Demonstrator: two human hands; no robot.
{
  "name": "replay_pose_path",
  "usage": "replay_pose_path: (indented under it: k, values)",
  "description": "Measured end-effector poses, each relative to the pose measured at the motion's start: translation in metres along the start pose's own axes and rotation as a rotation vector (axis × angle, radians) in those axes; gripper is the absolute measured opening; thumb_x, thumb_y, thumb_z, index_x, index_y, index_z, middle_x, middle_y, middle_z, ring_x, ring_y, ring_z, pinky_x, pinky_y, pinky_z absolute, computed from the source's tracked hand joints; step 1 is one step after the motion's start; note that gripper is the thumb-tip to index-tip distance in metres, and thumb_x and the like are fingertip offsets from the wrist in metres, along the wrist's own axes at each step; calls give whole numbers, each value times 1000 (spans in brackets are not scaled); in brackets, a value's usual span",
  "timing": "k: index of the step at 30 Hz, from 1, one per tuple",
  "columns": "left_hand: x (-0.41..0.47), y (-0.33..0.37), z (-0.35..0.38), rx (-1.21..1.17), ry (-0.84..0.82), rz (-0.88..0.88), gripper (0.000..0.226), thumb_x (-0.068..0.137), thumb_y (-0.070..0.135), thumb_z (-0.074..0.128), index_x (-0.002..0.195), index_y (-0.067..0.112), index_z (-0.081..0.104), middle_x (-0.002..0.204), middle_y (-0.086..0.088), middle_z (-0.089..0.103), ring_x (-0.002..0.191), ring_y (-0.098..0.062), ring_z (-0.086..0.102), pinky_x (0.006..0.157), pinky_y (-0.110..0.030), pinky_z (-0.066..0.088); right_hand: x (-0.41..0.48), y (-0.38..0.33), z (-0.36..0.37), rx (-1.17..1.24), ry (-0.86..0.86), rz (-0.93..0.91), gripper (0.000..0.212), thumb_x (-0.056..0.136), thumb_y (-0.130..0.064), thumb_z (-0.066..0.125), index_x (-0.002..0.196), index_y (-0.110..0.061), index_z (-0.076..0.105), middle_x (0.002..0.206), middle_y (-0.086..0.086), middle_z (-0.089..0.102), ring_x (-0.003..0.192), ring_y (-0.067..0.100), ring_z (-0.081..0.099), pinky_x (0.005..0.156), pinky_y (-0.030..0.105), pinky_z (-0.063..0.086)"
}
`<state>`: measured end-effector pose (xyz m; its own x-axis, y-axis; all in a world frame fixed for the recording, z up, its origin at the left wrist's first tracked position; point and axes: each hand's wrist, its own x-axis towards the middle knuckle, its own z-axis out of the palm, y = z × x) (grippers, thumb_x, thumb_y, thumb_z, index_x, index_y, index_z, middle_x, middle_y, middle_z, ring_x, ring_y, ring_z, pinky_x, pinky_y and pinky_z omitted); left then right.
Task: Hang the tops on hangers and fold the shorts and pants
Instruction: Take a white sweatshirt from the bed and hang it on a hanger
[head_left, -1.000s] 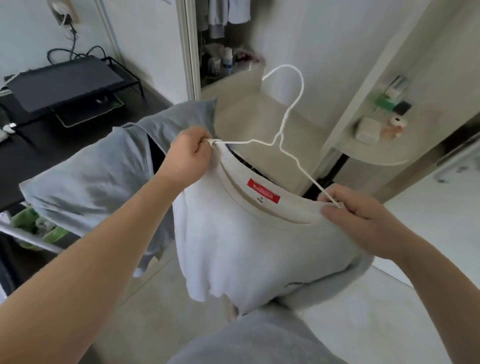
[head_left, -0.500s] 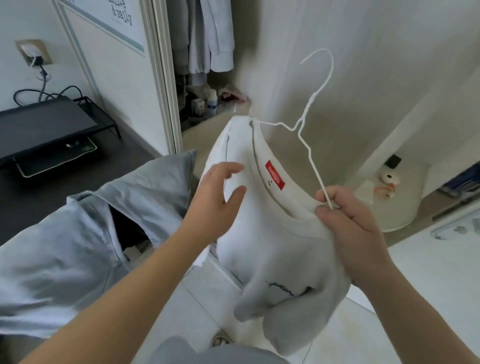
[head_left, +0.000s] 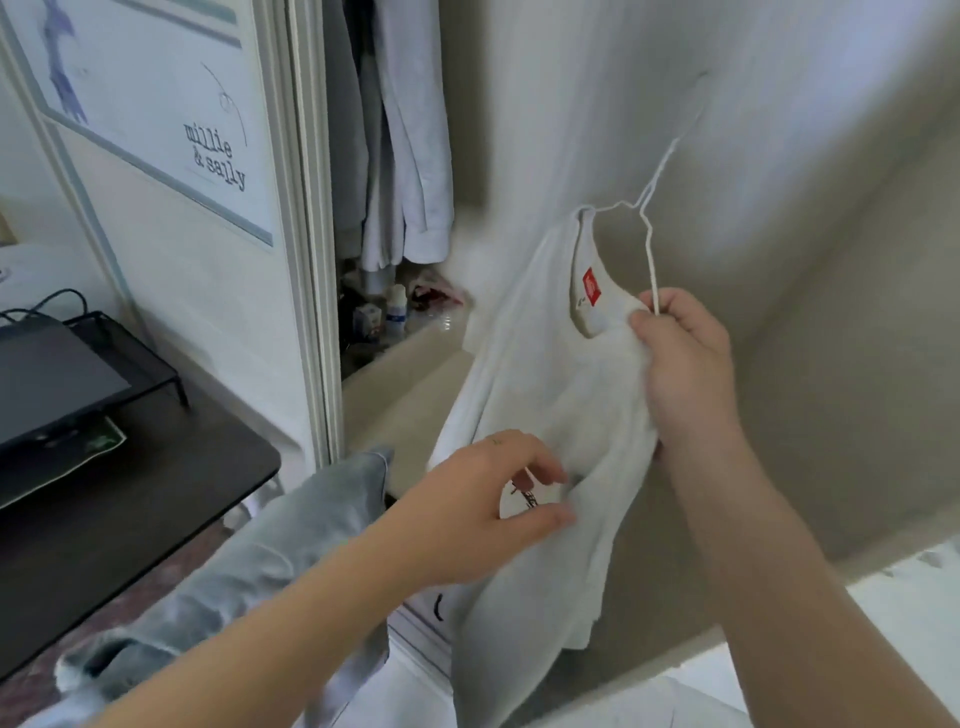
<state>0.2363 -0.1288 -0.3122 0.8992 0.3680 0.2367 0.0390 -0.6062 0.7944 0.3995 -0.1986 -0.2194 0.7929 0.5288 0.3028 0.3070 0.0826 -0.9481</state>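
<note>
White top (head_left: 545, 374) on hanger (head_left: 647, 234), R hand (head_left: 685, 364) gripping; clothes (head_left: 410, 156) behind.

One head-worn wide-angle view looks forward and slightly down, close over both forearms, facing an open closet (head_left: 395, 171); the black worktop (head_left: 130, 499) lies left of the closet, low in frame.

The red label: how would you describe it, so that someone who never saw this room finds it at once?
Start from the white top that the right hand holds up on a thin white hanger, right of the open closet. Look inside its neckline, just left of that hand. The red label is a small rectangle sewn there, the only bright red on the pale cloth.
</note>
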Motion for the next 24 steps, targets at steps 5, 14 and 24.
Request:
replay_pose_path:
  k: [5, 14, 24]
  values:
    - [42, 1, -35, 93, -18, 40, 47, 83, 60, 69, 121, 38, 52, 103, 25, 53, 95, 6, 52, 81, -14, 42, 49, -43, 40, 60, 111, -46, 28, 90, 1, 51, 69, -18, 51, 48, -14, 48, 47, 6, 44, 46, 20, 35]
    - [150, 40, -143, 317, 166, 229, 21, 96, 23, 58, 83, 33, 44, 70, 12, 44, 60, -7, 45, 60, -30, 39, 167, -155, 77, 77, 135, -233, 11, 90, -4, 48, 86, -14, 50, 83, 7, 46, 77, 20, 47, 71, 36, 40]
    - [261, 117, -276, 562, 406, 320, 27, 94, 25, 54, 76, 27, 35, 71, 3, 53, 66, -22, 56, 59, -36, 47, 297, -300, 95, 60, 159, -465, 29, 98, -5, 42, 71, -14, 39, 73, 5, 41, 64, 19, 42, 58, 31, 34]
